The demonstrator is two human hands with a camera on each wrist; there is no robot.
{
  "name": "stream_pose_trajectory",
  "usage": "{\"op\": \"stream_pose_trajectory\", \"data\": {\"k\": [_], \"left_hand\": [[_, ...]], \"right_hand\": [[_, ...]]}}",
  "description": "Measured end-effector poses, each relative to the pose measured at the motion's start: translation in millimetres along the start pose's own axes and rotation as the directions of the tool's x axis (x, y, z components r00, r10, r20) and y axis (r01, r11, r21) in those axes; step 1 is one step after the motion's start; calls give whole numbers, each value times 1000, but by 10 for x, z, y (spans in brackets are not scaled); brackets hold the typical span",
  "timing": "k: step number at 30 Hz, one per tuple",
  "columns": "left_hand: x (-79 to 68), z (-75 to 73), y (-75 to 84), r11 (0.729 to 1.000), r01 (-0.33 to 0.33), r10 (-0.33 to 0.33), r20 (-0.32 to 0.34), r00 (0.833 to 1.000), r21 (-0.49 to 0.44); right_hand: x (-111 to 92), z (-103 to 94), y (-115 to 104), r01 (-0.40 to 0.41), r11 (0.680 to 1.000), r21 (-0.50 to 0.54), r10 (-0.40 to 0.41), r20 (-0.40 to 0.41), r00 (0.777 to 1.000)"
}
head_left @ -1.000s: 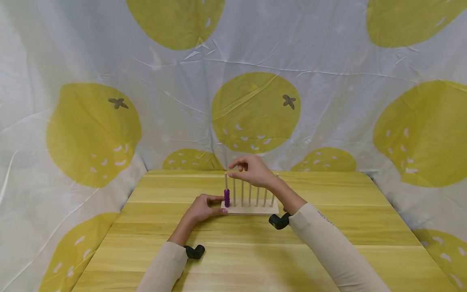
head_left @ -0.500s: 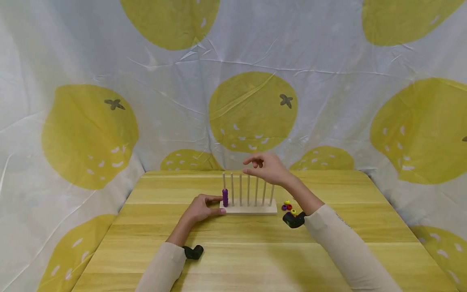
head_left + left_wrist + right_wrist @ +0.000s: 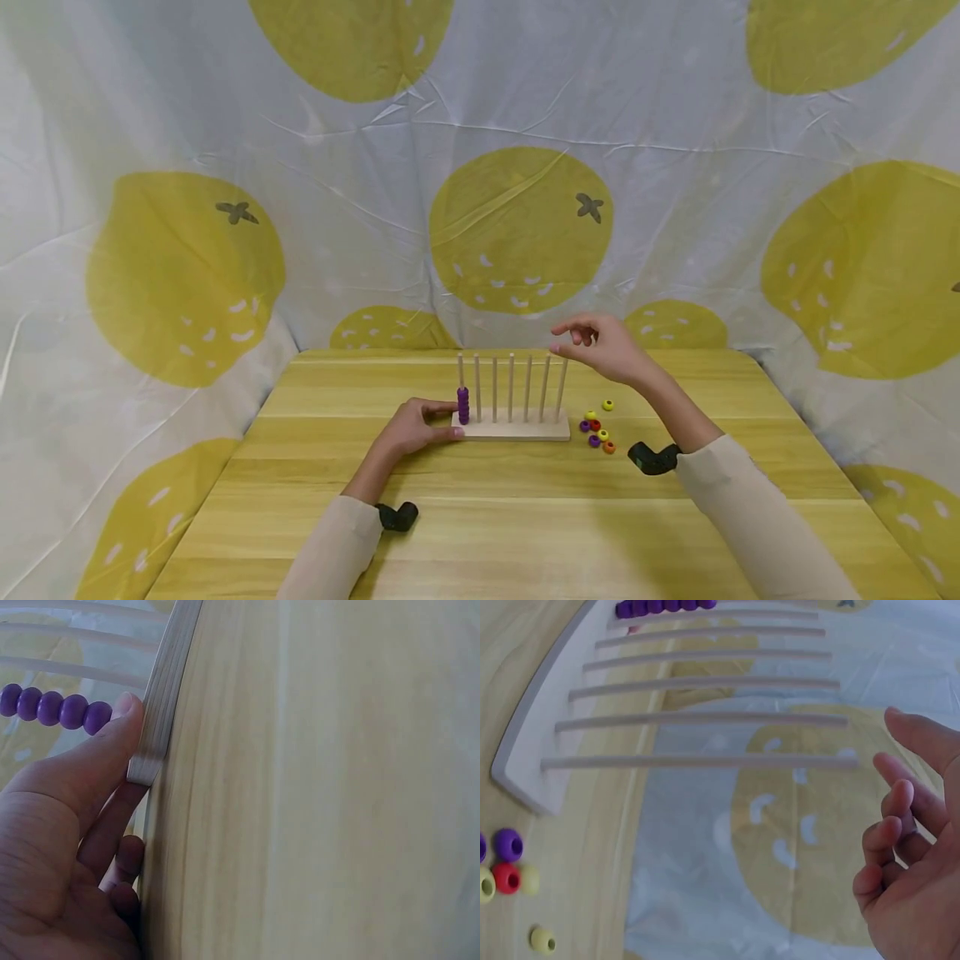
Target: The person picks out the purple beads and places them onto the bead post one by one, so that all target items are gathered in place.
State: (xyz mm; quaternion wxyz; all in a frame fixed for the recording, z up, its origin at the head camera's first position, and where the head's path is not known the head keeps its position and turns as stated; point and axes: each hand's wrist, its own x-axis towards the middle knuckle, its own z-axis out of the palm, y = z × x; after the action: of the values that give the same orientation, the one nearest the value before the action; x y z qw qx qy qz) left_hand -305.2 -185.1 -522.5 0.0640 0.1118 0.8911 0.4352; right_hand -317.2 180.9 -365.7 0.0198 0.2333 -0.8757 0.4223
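Note:
A pale wooden bead stand (image 3: 513,430) with a row of several upright pegs sits on the table in the head view. Its leftmost peg carries a stack of purple beads (image 3: 463,407), with the top of that peg bare. My left hand (image 3: 411,427) holds the left end of the base; in the left wrist view the thumb (image 3: 124,716) lies on the base beside the beads. My right hand (image 3: 606,348) hovers by the top of the rightmost peg, fingers loosely bent and nothing between them. In the right wrist view, the other pegs (image 3: 697,761) bear no beads.
Loose beads lie right of the stand: several in yellow, purple, red (image 3: 595,425) and orange (image 3: 609,447). One yellow bead (image 3: 608,405) lies a little farther back. The wood-grain table (image 3: 495,533) meets a lemon-print cloth (image 3: 375,208) behind it.
My right hand has moved rightward from above the leftmost peg, along the peg tops, past the rightmost peg. The loose beads have come into view. My left hand stays on the base.

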Motion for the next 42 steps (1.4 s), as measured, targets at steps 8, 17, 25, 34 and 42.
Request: {"op": "stream_pose_trajectory", "data": {"k": [8, 17, 25, 34, 42], "left_hand": [[22, 6, -16, 1000, -14, 13, 10, 1000, 17], [9, -11, -25, 1000, 1, -1, 13, 1000, 9], [15, -2, -22, 1000, 1, -1, 14, 1000, -8], [21, -2, -46, 1000, -10, 10, 20, 1000, 5], [1, -13, -2, 999, -39, 39, 20, 999, 6]], "right_hand": [[-218, -96, 210, -32, 999, -6, 32, -33, 999], [-446, -107, 425, -76, 997, -32, 75, -45, 996], [-672, -11, 695, -99, 994, -45, 97, -49, 994], [-857, 191, 933, -135, 991, -12, 135, -23, 991], [-958, 318, 1074, -169, 985, 31, 169, -4, 986]]}}
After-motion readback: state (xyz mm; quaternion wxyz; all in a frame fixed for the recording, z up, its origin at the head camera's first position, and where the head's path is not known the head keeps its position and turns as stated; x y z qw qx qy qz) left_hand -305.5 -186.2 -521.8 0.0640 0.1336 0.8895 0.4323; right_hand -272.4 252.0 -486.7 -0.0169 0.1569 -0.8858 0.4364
